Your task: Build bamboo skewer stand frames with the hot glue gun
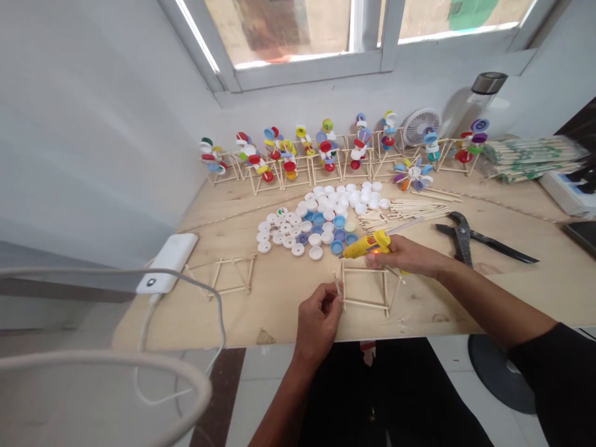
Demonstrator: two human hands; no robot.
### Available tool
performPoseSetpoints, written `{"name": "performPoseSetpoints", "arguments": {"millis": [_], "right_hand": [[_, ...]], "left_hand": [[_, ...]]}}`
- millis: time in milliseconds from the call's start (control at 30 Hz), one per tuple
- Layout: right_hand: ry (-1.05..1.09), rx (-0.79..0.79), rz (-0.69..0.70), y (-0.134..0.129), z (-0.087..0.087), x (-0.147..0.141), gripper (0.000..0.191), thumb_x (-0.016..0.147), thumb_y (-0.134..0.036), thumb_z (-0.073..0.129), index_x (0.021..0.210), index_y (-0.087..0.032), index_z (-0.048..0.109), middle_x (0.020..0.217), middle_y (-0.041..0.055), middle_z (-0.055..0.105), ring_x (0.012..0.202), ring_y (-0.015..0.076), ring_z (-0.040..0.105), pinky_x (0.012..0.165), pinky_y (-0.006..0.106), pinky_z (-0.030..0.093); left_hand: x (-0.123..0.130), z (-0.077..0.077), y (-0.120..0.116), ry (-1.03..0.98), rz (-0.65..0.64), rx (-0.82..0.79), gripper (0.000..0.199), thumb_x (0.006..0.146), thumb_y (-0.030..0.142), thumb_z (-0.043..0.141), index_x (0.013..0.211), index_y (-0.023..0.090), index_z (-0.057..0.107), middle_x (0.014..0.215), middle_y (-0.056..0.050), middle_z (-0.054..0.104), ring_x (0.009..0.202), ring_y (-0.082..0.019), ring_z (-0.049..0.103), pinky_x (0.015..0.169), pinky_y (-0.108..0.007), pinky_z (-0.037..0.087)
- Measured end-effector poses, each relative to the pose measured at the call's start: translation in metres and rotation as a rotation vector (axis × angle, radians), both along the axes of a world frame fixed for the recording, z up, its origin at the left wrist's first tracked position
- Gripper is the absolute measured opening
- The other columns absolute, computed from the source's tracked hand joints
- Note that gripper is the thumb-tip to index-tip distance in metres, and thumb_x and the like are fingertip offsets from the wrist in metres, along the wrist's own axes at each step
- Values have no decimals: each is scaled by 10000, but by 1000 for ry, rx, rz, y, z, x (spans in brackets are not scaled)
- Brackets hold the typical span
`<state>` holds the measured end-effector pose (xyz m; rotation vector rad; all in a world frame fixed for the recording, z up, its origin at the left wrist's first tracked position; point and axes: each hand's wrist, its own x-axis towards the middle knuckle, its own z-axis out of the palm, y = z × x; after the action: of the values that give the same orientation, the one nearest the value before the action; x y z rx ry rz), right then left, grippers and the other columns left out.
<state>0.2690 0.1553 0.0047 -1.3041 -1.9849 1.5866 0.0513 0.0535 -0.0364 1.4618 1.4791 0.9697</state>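
Note:
My right hand [405, 256] is wrapped round a yellow hot glue gun [367, 245], a small orange light glowing on its body. The gun's nozzle points left, just above the top left corner of a wooden stick frame [365, 304]. Low on that frame's left side, my left hand [322, 313] pinches a short wooden stick [337, 282], which stands nearly upright beside the frame. Whether the stick touches the frame I cannot tell. Further left on the table lies another stick frame [233, 288]. White and blue bottle caps [315, 252] are spread behind the gun.
Several stick stands with colourful cap wheels [289, 167] line the back wall. Loose sticks [405, 213] and black-handled pliers [484, 238] lie to the right. A white power bank [170, 264] with a cable sits left. A bottle [482, 93] and small fan [421, 127] stand behind.

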Motion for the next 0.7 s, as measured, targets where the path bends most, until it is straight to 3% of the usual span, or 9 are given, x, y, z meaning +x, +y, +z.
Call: {"name": "performPoseSetpoints", "arguments": {"millis": [200, 400, 700], "right_hand": [[-45, 89, -55, -4, 14, 5, 279, 811, -446, 553, 787, -173, 605, 677, -27, 515, 576, 95, 428, 520, 222, 337], [-180, 98, 47, -6, 17, 12, 325, 813, -485, 532, 739, -172, 582, 585, -44, 434, 506, 81, 361, 465, 210, 293], [-252, 174, 117, -7, 22, 3, 362, 796, -514, 532, 738, -165, 609, 576, -26, 475, 507, 95, 387, 477, 217, 304]], "left_hand": [[0, 0, 0, -7, 5, 2, 208, 810, 308, 558, 929, 174, 664, 666, 7, 612, 625, -134, 550, 612, -228, 441], [-1, -2, 1, 4, -7, 6, 204, 819, 303, 549, 937, 177, 660, 672, 11, 603, 633, -128, 546, 612, -220, 435], [-1, -1, 1, 1, -12, -9, 204, 825, 308, 546, 939, 174, 650, 727, 3, 637, 640, -125, 552, 602, -215, 422]]}}
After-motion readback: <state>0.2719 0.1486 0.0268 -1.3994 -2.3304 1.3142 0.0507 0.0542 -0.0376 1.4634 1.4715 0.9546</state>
